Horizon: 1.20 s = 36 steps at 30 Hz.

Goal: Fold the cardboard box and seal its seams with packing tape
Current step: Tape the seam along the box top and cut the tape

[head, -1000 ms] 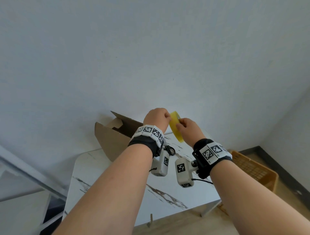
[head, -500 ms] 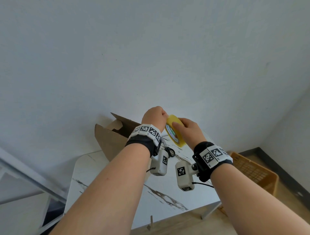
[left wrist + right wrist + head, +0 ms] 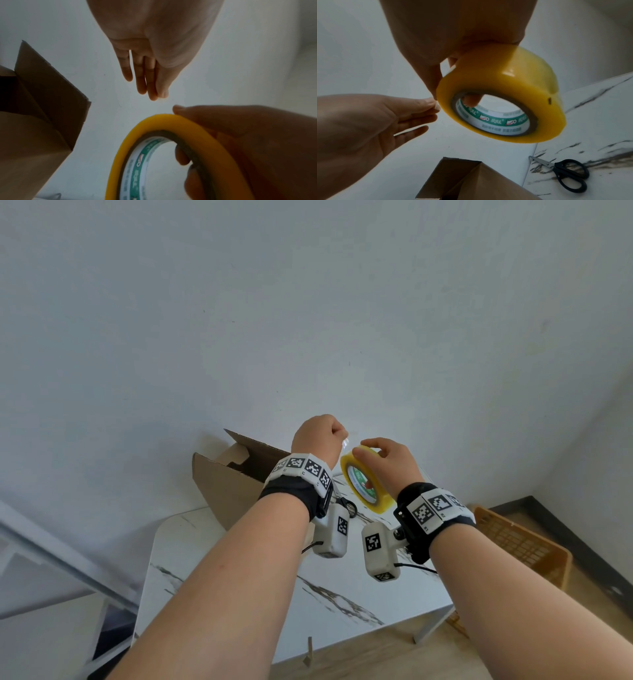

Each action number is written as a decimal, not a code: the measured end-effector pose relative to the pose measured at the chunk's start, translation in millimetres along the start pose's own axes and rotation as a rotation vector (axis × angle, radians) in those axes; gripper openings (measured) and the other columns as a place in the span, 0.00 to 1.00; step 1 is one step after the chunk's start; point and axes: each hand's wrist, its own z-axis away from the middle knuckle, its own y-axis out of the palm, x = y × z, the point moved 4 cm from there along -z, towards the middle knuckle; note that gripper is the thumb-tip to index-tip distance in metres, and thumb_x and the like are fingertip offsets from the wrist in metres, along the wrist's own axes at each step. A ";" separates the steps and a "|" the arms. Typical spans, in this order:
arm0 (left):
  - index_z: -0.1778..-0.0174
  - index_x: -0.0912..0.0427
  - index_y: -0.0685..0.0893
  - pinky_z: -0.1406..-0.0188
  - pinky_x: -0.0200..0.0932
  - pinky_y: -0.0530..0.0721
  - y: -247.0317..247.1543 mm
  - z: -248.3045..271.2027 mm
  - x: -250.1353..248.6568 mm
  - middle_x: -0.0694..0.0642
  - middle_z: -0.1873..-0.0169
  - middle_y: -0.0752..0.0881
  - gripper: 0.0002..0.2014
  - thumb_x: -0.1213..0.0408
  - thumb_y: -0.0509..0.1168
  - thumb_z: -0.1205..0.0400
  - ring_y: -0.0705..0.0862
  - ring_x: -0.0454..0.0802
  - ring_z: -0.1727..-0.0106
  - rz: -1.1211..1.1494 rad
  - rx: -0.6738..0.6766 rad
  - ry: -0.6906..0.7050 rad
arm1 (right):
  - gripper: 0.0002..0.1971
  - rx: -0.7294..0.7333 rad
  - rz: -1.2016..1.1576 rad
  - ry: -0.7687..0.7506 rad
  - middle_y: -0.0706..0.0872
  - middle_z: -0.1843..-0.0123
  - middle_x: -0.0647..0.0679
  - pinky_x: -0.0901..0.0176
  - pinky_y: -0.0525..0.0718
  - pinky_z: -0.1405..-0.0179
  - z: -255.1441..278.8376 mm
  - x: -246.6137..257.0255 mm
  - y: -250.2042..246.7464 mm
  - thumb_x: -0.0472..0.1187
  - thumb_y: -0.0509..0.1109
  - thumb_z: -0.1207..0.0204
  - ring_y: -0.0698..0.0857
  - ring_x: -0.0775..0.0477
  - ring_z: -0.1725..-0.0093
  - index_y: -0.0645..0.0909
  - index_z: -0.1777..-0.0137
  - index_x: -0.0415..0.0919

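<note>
Right hand (image 3: 390, 467) up in front of us grips the yellow roll of clear packing tape (image 3: 366, 482) with fingers through the core, and our left hand (image 3: 317, 436) looks to be pinching the loose tape end (image 3: 345, 442) just off the rim, probably so we can peel a strip. Behind them the brown cardboard box (image 3: 222, 484) sits on the white marble-look table (image 3: 359, 604) with flaps up, near the wall. From the left wrist view, thumb and fingertips are pressed together above the roll, box flap edge off to the left, open air between. From the right wrist view, black-handled scissors (image 3: 565, 173) lie on the table beside the box, well below the roll, so there's room to pull tape sideways.
</note>
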 end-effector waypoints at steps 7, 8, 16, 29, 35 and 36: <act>0.50 0.58 0.87 0.48 0.43 0.82 6.2 2.4 3.7 0.52 0.50 0.89 0.09 0.62 0.62 0.16 0.86 0.51 0.48 0.032 -0.001 -0.008 | 0.17 0.117 0.081 0.109 0.89 0.46 0.49 0.43 0.88 0.44 -7.2 -8.4 3.1 0.55 0.70 0.27 0.89 0.39 0.51 0.85 0.41 0.52; 0.50 0.58 0.87 0.49 0.43 0.82 7.4 3.0 5.0 0.52 0.50 0.89 0.09 0.62 0.62 0.16 0.86 0.51 0.48 0.034 -0.006 -0.015 | 0.16 0.142 0.089 0.122 0.89 0.46 0.49 0.41 0.87 0.42 -8.3 -8.2 3.9 0.54 0.70 0.27 0.89 0.38 0.50 0.86 0.42 0.51; 0.51 0.57 0.88 0.52 0.39 0.79 6.9 3.5 12.9 0.50 0.51 0.89 0.08 0.62 0.64 0.17 0.86 0.48 0.49 0.109 -0.042 -0.073 | 0.15 0.205 0.108 0.153 0.86 0.51 0.46 0.62 0.82 0.72 -9.7 -0.3 1.5 0.55 0.62 0.18 0.86 0.45 0.69 0.83 0.41 0.48; 0.52 0.57 0.90 0.47 0.41 0.82 16.3 7.3 15.1 0.50 0.50 0.90 0.08 0.62 0.65 0.18 0.86 0.48 0.47 0.068 0.024 -0.085 | 0.08 0.141 0.200 0.053 0.86 0.60 0.54 0.65 0.78 0.69 -15.8 -15.2 -1.7 0.46 0.69 0.21 0.82 0.56 0.67 0.87 0.49 0.46; 0.56 0.58 0.91 0.43 0.48 0.84 12.8 0.6 21.9 0.55 0.50 0.91 0.15 0.54 0.63 0.17 0.86 0.53 0.48 0.075 0.082 -0.120 | 0.07 0.035 0.261 0.012 0.87 0.61 0.51 0.62 0.76 0.66 -24.4 -8.7 0.1 0.43 0.67 0.23 0.84 0.48 0.59 0.86 0.58 0.45; 0.57 0.56 0.90 0.44 0.49 0.83 11.5 0.2 22.1 0.57 0.51 0.91 0.15 0.53 0.61 0.16 0.86 0.54 0.50 0.080 0.072 -0.114 | 0.07 0.030 0.263 0.004 0.88 0.61 0.51 0.61 0.77 0.64 -27.0 -5.0 0.5 0.43 0.67 0.23 0.84 0.47 0.59 0.86 0.58 0.46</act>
